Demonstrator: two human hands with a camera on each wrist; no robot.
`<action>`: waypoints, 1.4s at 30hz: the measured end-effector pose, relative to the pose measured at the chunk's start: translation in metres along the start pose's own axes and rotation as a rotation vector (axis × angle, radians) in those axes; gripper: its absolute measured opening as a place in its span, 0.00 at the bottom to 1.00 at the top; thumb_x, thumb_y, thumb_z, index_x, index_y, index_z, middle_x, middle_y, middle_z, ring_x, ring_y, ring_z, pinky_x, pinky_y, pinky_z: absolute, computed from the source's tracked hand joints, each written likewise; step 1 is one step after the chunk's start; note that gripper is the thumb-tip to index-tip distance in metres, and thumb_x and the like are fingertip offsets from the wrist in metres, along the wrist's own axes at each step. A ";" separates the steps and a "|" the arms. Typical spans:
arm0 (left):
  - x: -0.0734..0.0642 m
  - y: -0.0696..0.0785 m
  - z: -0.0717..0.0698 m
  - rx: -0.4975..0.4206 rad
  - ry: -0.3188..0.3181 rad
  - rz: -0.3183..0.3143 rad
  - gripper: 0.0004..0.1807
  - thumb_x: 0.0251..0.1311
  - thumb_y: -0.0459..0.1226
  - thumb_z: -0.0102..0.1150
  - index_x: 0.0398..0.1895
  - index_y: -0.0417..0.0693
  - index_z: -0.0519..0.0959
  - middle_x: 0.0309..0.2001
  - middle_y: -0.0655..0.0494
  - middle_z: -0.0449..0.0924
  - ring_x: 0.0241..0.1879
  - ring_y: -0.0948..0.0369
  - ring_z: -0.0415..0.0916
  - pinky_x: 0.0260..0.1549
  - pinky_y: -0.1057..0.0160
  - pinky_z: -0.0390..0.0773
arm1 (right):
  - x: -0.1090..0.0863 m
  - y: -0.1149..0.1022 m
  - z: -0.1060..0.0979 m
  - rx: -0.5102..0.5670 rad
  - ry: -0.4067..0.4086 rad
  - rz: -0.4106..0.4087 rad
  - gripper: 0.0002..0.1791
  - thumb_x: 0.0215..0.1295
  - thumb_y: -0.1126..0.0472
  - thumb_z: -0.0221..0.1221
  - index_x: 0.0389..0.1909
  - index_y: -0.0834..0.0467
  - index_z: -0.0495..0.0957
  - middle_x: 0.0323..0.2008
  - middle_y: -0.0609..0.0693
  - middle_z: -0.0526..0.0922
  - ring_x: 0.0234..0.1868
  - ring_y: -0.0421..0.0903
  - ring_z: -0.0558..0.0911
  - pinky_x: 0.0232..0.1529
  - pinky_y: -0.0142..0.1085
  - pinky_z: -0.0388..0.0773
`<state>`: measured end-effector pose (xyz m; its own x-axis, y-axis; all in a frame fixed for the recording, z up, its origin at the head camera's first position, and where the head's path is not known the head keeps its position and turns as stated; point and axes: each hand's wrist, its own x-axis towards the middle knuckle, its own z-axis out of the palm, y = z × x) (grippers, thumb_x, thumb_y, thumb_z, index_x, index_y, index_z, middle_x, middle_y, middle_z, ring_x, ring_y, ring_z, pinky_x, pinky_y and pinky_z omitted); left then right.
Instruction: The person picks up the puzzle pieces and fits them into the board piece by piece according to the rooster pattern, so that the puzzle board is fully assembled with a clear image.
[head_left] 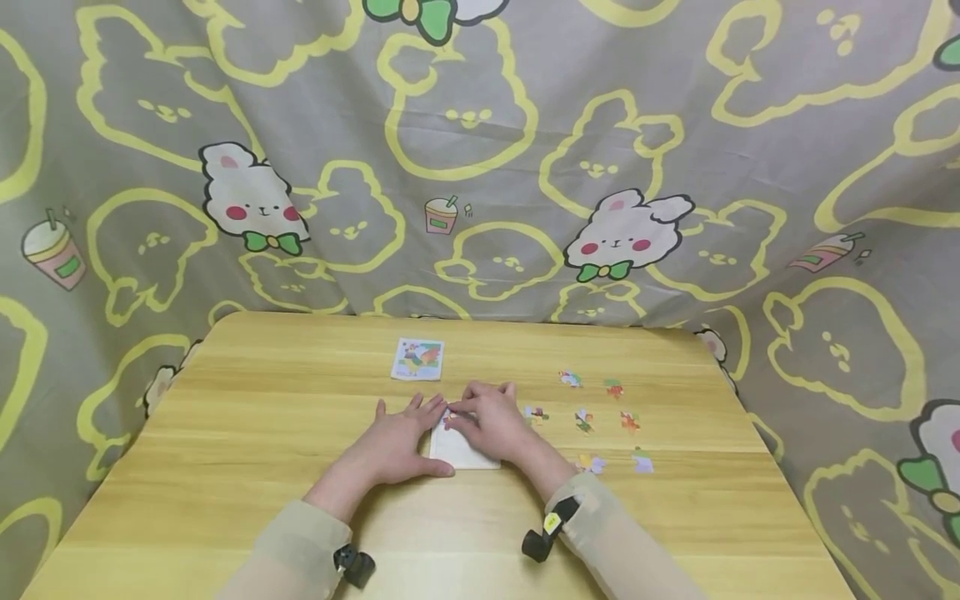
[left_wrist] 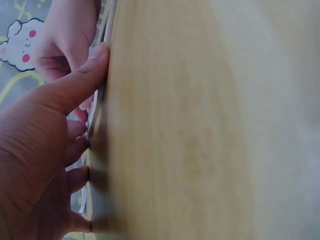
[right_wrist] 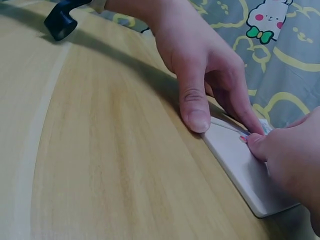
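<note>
A white puzzle tray [head_left: 467,452] lies on the table between the two hands. My left hand [head_left: 393,446] rests along its left side, thumb at the near corner and fingers spread towards the far corner. In the left wrist view the left thumb [left_wrist: 82,75] touches the tray's edge. My right hand [head_left: 491,423] reaches over the tray and pinches a small coloured jigsaw piece [head_left: 448,422] at the far left corner. From the right wrist view, the piece [right_wrist: 243,139] shows only a red bit beside the right thumb; fingers hide the rest.
Several loose jigsaw pieces [head_left: 629,422] lie spread on the table to the right of the tray. A square picture card [head_left: 417,359] with a rooster lies behind the tray. A patterned curtain [head_left: 480,250] hangs beyond the wooden table [head_left: 247,442].
</note>
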<state>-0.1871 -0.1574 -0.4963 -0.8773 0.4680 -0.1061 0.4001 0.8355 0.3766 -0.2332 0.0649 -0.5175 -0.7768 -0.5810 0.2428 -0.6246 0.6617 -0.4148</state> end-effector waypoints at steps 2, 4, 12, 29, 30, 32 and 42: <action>-0.001 0.000 0.001 0.018 0.000 0.012 0.60 0.54 0.74 0.65 0.83 0.50 0.62 0.83 0.57 0.54 0.82 0.44 0.48 0.66 0.16 0.44 | -0.001 0.000 0.000 -0.016 0.012 -0.003 0.18 0.74 0.45 0.66 0.55 0.50 0.90 0.39 0.39 0.80 0.41 0.38 0.78 0.52 0.51 0.59; -0.002 0.001 0.002 0.024 0.003 0.023 0.59 0.55 0.74 0.64 0.83 0.51 0.63 0.84 0.57 0.53 0.82 0.44 0.48 0.65 0.16 0.45 | -0.002 0.001 0.001 -0.031 0.021 -0.005 0.17 0.74 0.45 0.66 0.55 0.49 0.91 0.39 0.39 0.80 0.41 0.38 0.79 0.52 0.52 0.60; -0.001 0.004 0.002 0.040 -0.002 0.045 0.56 0.55 0.74 0.63 0.82 0.56 0.65 0.84 0.57 0.54 0.82 0.44 0.49 0.65 0.16 0.47 | -0.007 0.002 0.001 -0.071 0.060 -0.001 0.18 0.72 0.44 0.67 0.52 0.50 0.91 0.38 0.39 0.81 0.41 0.38 0.80 0.52 0.52 0.61; 0.002 0.004 -0.001 0.030 -0.012 0.011 0.56 0.53 0.73 0.67 0.82 0.59 0.67 0.83 0.56 0.57 0.81 0.42 0.50 0.65 0.17 0.47 | -0.012 0.008 -0.015 0.006 0.034 0.035 0.18 0.71 0.47 0.69 0.53 0.54 0.90 0.42 0.43 0.86 0.45 0.41 0.83 0.53 0.51 0.62; 0.002 0.004 -0.001 0.031 -0.014 0.009 0.56 0.53 0.73 0.67 0.82 0.59 0.67 0.83 0.56 0.57 0.81 0.42 0.51 0.65 0.16 0.47 | -0.013 0.009 -0.018 0.014 0.035 0.038 0.18 0.71 0.47 0.69 0.53 0.54 0.90 0.43 0.43 0.86 0.45 0.41 0.83 0.52 0.50 0.62; 0.002 0.003 -0.001 0.027 -0.016 0.007 0.56 0.53 0.73 0.67 0.82 0.59 0.67 0.83 0.55 0.57 0.81 0.42 0.51 0.65 0.16 0.46 | -0.016 0.012 -0.025 0.037 0.040 0.046 0.18 0.72 0.47 0.68 0.53 0.54 0.90 0.43 0.43 0.87 0.46 0.42 0.83 0.51 0.49 0.61; 0.004 0.003 0.000 0.009 -0.021 -0.001 0.56 0.52 0.74 0.67 0.82 0.60 0.66 0.83 0.55 0.56 0.81 0.41 0.50 0.65 0.15 0.43 | -0.036 0.037 -0.059 0.134 0.047 0.096 0.19 0.74 0.49 0.67 0.55 0.58 0.87 0.48 0.48 0.86 0.44 0.46 0.83 0.55 0.51 0.63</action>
<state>-0.1894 -0.1531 -0.4960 -0.8720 0.4731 -0.1258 0.4018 0.8385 0.3682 -0.2330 0.1380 -0.4899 -0.8370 -0.4934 0.2365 -0.5339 0.6418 -0.5505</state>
